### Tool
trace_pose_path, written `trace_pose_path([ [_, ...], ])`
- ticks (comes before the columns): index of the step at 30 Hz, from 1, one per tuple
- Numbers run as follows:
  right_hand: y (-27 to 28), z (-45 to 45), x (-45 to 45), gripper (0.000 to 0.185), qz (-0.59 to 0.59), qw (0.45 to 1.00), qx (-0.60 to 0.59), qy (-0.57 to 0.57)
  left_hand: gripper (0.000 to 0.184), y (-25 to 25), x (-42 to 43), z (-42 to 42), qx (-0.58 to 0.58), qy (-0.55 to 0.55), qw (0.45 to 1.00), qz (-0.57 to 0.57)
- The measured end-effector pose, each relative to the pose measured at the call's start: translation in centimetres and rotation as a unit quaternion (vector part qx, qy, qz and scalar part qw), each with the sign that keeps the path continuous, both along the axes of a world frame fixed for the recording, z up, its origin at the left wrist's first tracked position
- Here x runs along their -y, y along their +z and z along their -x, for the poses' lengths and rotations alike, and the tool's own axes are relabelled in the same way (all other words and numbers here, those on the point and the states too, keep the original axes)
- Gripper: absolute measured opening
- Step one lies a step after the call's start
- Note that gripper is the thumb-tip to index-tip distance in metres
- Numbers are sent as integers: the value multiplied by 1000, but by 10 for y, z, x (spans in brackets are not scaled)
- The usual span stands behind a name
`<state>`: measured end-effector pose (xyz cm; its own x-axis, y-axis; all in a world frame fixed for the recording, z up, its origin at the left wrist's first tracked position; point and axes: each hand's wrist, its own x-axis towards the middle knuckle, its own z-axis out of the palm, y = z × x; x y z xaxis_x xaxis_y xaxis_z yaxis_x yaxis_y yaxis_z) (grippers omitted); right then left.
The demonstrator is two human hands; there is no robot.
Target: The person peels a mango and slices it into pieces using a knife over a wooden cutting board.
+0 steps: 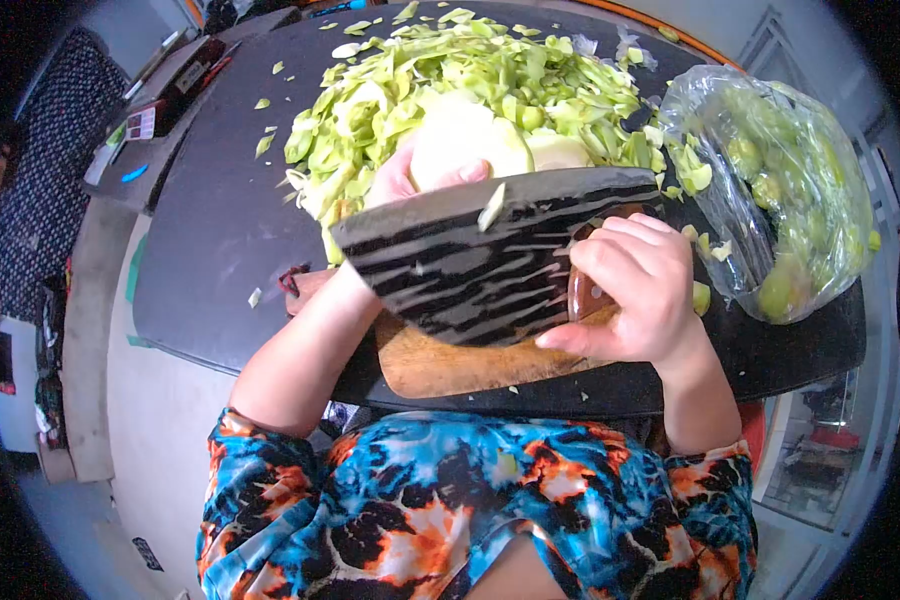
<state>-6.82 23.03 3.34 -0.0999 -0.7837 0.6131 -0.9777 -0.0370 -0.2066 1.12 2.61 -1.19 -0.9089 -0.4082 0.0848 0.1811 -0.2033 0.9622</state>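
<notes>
My right hand [635, 285] is closed around the brown wooden handle of a large cleaver [450, 265]. Its broad blade is tilted across the front of my left hand [420, 178], and a thin green shred sticks to it. Behind the blade, my left fingers grip a big, pale green-white cut vegetable piece [470, 145] whose exact kind I cannot tell; the blade hides its lower side. Another pale cut piece [560, 152] lies beside it on the right. Below the blade shows a wooden cutting board [450, 365]. A large heap of green vegetable slices [370, 110] spreads just beyond.
A clear plastic bag [820, 200] with green vegetables stands on the right of the dark table [210, 230]. Loose scraps are scattered around the heap. At the far left is a side surface with papers [142, 123] and a small blue object [135, 173].
</notes>
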Motion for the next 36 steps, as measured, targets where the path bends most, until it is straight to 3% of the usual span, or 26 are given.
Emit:
trace_pose_path([
  [2,-2,-2,2,49,9,1000,-1,0,47,6,0,-2,4,-34,998,-48],
  [5,-4,5,1,47,5,1000,6,-15,45,-1,5,-2,-28,-41,999,-20],
  [7,-7,22,-1,46,6,995,51,-87,44,3,2,-4,-52,-46,996,-62],
  [9,-17,40,-4,44,30,963,129,-233,51,13,2,-9,-14,-58,998,-32],
  [11,-23,64,-12,41,52,938,180,-290,56,14,-1,-10,-12,-47,999,-25],
  [14,-22,71,-19,39,109,940,196,-257,57,16,-1,-8,-7,-46,999,-21],
  [17,-16,48,-15,37,99,950,226,-193,57,17,2,-7,-11,-65,997,-46],
  [19,-12,40,-17,42,31,969,212,-123,57,13,3,-6,-13,-74,996,-44],
  [22,-3,27,-8,50,9,995,91,-27,54,5,1,-5,-27,-44,996,-71],
  [25,-1,19,-4,52,-16,999,32,16,51,-6,10,3,-28,-34,999,3],
  [26,0,17,-3,52,-24,999,30,21,51,-3,13,5,-43,-155,962,-222],
  [29,3,14,-3,51,-35,998,32,33,52,-4,10,1,-60,-85,994,40],
  [33,2,17,-4,51,-22,998,45,47,50,-2,9,0,-47,-78,994,64],
  [35,-3,23,-4,50,-8,998,61,13,51,1,15,2,-17,-125,986,-110],
  [36,-9,31,-5,49,0,997,74,-22,50,2,-2,-8,-28,8,999,-36],
])
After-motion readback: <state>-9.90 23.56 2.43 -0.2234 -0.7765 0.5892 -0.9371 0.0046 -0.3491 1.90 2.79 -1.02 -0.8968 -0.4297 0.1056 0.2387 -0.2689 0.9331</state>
